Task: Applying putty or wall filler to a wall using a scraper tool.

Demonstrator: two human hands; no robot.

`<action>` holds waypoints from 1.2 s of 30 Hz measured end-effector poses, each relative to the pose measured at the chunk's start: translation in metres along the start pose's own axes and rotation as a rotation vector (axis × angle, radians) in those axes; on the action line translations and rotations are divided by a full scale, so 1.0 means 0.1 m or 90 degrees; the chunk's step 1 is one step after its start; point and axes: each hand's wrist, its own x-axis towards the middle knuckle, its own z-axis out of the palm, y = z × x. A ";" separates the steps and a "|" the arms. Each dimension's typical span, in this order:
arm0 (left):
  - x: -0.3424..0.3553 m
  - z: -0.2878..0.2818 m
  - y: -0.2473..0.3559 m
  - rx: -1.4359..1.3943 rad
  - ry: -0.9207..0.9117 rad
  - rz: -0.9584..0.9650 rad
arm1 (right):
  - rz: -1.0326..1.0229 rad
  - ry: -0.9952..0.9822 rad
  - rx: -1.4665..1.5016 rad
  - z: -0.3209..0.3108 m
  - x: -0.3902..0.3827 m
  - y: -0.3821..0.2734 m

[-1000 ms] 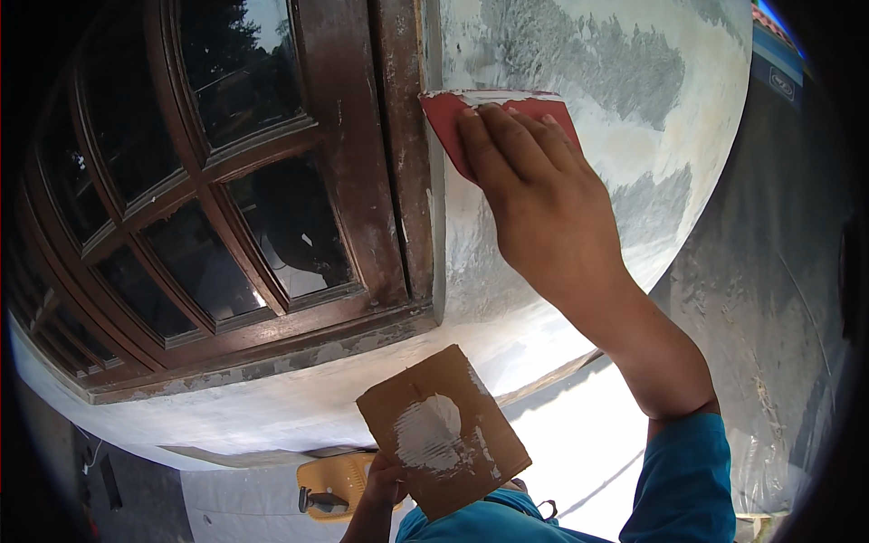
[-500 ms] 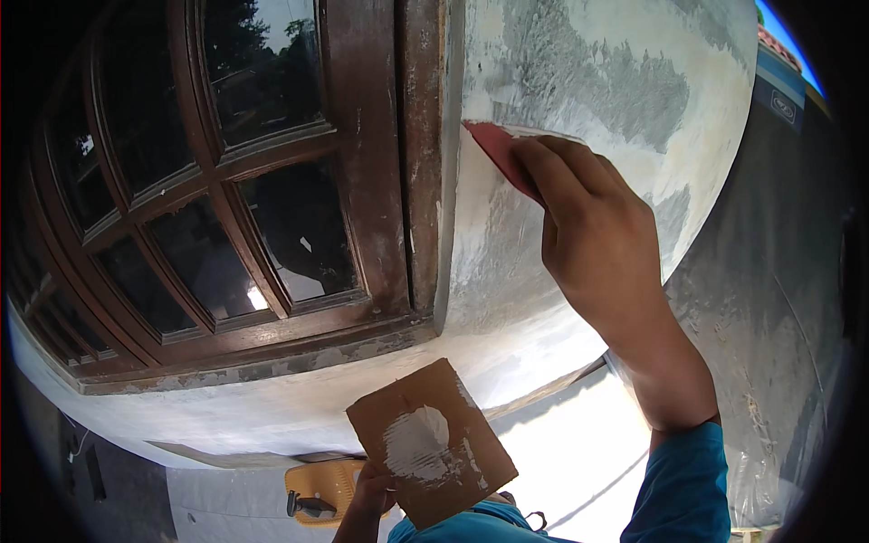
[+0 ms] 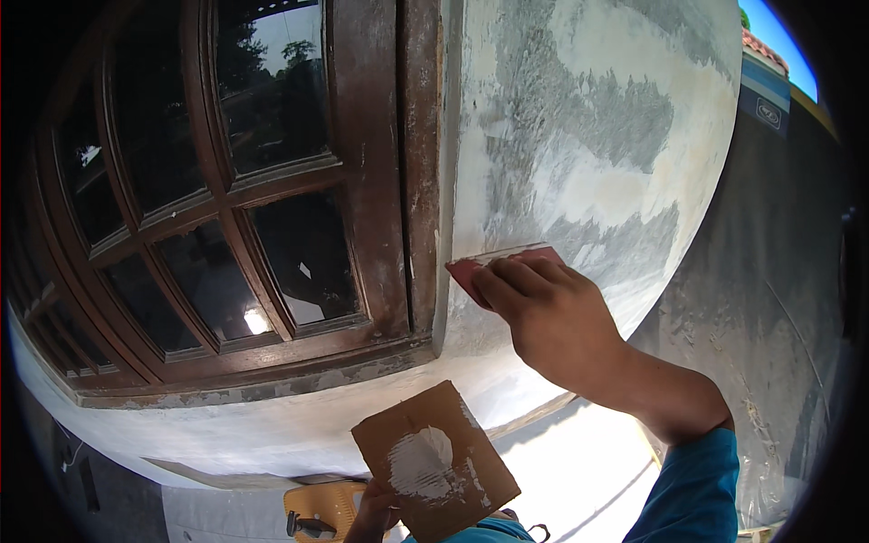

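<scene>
Pressed against the plastered wall is a flat red spreader, gripped along its back by my right hand. Its blade edge touches the wall just right of the window frame. Low in the view, my left hand holds a square brown board by its left edge; the thumb shows on top and the other fingers are hidden beneath. A smeared patch of white putty lies on the board. Grey bare areas and whitish coated areas mix on the wall.
A brown wooden window with several glass panes fills the left. Below it, a yellow plastic item with a dark-handled tool on it sits at lower left. A dark sheet hangs on the right, beyond the wall's edge.
My right hand has moved down the wall with the spreader, which now lies flatter and more level. The left hand and board have shifted only slightly in view.
</scene>
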 end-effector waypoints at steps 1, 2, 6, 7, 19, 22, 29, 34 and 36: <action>0.00 -0.05 -0.01 0.013 0.014 -0.009 | 0.008 0.115 -0.017 -0.08 0.13 0.10; 0.01 -0.18 -0.05 0.014 0.014 -0.005 | 0.023 0.208 -0.020 -0.19 0.28 0.19; 0.11 -0.38 -0.14 0.013 0.009 0.017 | 0.002 0.426 -0.194 -0.45 0.65 0.49; 0.11 -0.35 -0.13 0.024 0.041 0.008 | 0.004 0.427 -0.197 -0.41 0.66 0.49; 0.06 -0.27 0.03 0.012 0.060 0.011 | -0.021 0.281 -0.141 0.41 0.20 0.16; 0.01 -0.26 0.05 0.031 0.106 0.025 | 0.079 0.174 0.026 0.07 0.24 0.15; 0.07 -0.50 0.04 0.049 0.040 0.012 | 0.045 0.364 -0.169 0.20 0.66 0.44; 0.05 -0.26 0.07 0.040 0.039 0.026 | 0.040 0.155 -0.090 0.80 -0.30 -0.08; 0.05 -0.20 0.06 0.035 0.036 0.031 | 0.074 0.040 0.082 0.69 -0.44 -0.07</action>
